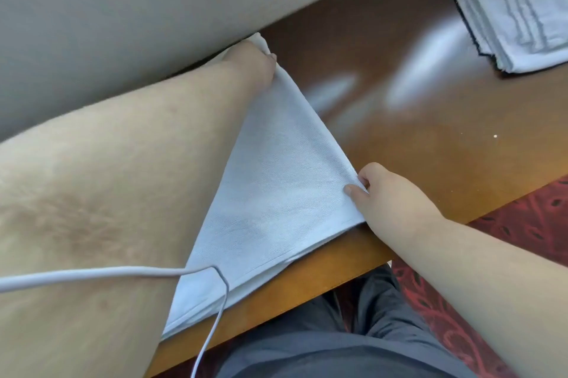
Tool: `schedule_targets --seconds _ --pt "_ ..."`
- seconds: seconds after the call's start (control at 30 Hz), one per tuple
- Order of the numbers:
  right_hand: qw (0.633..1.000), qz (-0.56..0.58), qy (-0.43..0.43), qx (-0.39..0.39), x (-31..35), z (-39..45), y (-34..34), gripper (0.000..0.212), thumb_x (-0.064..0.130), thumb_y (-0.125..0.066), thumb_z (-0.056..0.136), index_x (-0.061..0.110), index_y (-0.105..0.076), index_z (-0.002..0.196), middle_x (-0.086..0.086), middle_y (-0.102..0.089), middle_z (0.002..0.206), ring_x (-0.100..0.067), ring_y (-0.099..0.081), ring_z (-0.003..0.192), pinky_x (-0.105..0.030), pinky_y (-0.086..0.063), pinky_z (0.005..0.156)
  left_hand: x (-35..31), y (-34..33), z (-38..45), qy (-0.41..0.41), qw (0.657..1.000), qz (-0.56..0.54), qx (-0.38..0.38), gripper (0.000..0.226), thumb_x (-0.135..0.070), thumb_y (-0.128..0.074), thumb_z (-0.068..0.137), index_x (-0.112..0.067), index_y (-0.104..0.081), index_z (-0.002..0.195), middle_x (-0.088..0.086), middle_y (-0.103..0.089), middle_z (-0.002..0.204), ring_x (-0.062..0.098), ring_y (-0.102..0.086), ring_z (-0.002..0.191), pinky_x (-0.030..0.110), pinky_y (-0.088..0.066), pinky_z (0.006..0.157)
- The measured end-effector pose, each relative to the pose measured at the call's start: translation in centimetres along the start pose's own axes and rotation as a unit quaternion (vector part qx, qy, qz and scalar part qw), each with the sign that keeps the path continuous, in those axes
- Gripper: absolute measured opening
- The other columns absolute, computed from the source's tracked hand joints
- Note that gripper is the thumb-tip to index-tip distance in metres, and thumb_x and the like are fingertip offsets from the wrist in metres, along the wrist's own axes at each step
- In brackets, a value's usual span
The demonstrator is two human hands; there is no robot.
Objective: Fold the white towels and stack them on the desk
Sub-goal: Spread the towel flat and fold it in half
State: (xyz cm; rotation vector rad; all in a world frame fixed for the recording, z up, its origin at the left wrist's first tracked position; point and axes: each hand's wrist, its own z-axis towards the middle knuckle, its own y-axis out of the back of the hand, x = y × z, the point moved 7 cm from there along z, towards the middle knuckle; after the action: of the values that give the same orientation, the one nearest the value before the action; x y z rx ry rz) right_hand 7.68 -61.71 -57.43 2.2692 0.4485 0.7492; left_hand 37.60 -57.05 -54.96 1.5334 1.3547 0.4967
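I see the white towel [273, 193] flat along the desk [415, 119] near edge | right hand [387, 193] pinches its right corner at that edge | left hand [258, 60] – arm outstretched – grips the far corner by the wall | folded stack [516, 8] at far-right corner

Both hands [255, 60] [384, 190] pinch towel [276, 193] on desk [415, 107].

left forearm [101, 193] covering the towel's [276, 193] left part, folded stack [507, 5] cropped at the top-right corner
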Motion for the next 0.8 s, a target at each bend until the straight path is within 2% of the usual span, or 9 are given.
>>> schedule_targets --seconds 0.17,0.27,0.33,0.37,0.43,0.5,0.57,0.7,0.8 --pt "0.996 -0.074 0.043 -0.027 1.4 0.0 1.4 0.025 0.039 -0.056 0.095 0.024 -0.036 0.097 0.004 -0.056 0.077 -0.016 -0.054 0.063 -0.031 -0.034 0.049 2.3 -1.7 -6.3 -0.097 0.992 -0.068 -0.045 0.038 -0.033 -0.059 0.089 -0.025 -0.053 0.126 0.002 -0.055 0.117 0.024 -0.056 0.106 0.036 -0.049 0.091" --pt "0.965 -0.165 0.189 -0.076 4.5 -0.5 1.8 0.027 0.018 -0.06 0.089 0.022 -0.044 0.111 0.001 -0.051 0.107 -0.023 -0.049 0.094 -0.036 -0.039 0.07 6.5 -3.9 -12.5 -0.124 0.987 -0.035 -0.096 0.03 -0.034 -0.057 0.089 -0.027 -0.058 0.118 0.001 -0.054 0.108 0.027 -0.053 0.105 0.038 -0.045 0.093" --pt "0.919 -0.212 0.325 -0.067 6.9 -1.7 0.4 0.045 0.009 -0.061 0.084 0.019 -0.051 0.127 -0.005 -0.05 0.128 -0.031 -0.047 0.117 -0.04 -0.04 0.091 10.1 -6.2 -16.8 -0.085 0.99 0.022 -0.114 0.043 -0.042 -0.052 0.091 -0.027 -0.053 0.131 0.005 -0.05 0.129 0.031 -0.044 0.123 0.039 -0.033 0.106" --pt "0.896 -0.231 0.377 -0.046 7.7 -2.3 -0.6 0.053 0.01 -0.061 0.085 0.018 -0.048 0.135 -0.008 -0.046 0.141 -0.033 -0.041 0.13 -0.043 -0.035 0.104 11.6 -7.3 -18.4 -0.054 0.991 0.046 -0.11 0.053 -0.047 -0.047 0.093 -0.027 -0.044 0.141 0.006 -0.04 0.145 0.031 -0.032 0.136 0.039 -0.022 0.114" --pt "0.849 -0.295 0.438 0.023 8.6 -3.5 -3.4 0.064 0.025 -0.053 0.093 0.02 -0.027 0.152 -0.007 -0.02 0.161 -0.03 -0.013 0.149 -0.046 -0.01 0.12 15.0 -8.9 -21.1 0.017 0.993 0.061 -0.099 0.068 -0.058 -0.03 0.093 -0.028 -0.02 0.153 0.004 -0.013 0.162 0.024 -0.005 0.148 0.04 -0.001 0.12" --pt "0.827 -0.337 0.44 0.095 8.2 -3.8 -6.1 0.074 0.046 -0.041 0.098 0.024 -0.002 0.157 -0.003 0.006 0.165 -0.024 0.011 0.151 -0.044 0.007 0.12 17.4 -9.7 -22.9 0.058 0.991 0.067 -0.1 0.075 -0.065 -0.017 0.091 -0.028 -0.004 0.155 0.002 0.001 0.164 0.02 0.008 0.149 0.041 0.007 0.119" --pt "0.806 -0.386 0.433 0.121 7.4 -3.7 -7.4 0.081 0.056 -0.035 0.097 0.026 0.012 0.155 -0.001 0.022 0.163 -0.022 0.023 0.148 -0.044 0.01 0.12 19.1 -10.1 -23.8 0.081 0.989 0.081 -0.092 0.076 -0.068 -0.009 0.09 -0.031 0.005 0.154 0.001 0.008 0.163 0.021 0.012 0.148 0.043 0.008 0.119" --pt "0.787 -0.427 0.433 0.1 7.5 -3.7 -6.7 0.082 0.059 -0.037 0.096 0.029 0.01 0.156 0.0 0.019 0.164 -0.022 0.017 0.15 -0.042 0.002 0.121 21.8 -10.5 -26.2 0.128 0.986 0.081 -0.066 0.072 -0.069 -0.004 0.088 -0.038 0.013 0.151 0.0 0.017 0.162 0.024 0.019 0.147 0.048 0.009 0.118" --pt "0.797 -0.428 0.416 0.088 9.2 -4.2 -6.2 0.08 0.062 -0.047 0.091 0.028 -0.014 0.154 -0.003 -0.005 0.164 -0.027 -0.008 0.149 -0.043 -0.02 0.117 22.8 -10.8 -28.3 0.122 0.987 0.087 -0.057 0.071 -0.068 -0.003 0.089 -0.038 0.014 0.151 0.001 0.019 0.161 0.024 0.02 0.147 0.047 0.011 0.118"
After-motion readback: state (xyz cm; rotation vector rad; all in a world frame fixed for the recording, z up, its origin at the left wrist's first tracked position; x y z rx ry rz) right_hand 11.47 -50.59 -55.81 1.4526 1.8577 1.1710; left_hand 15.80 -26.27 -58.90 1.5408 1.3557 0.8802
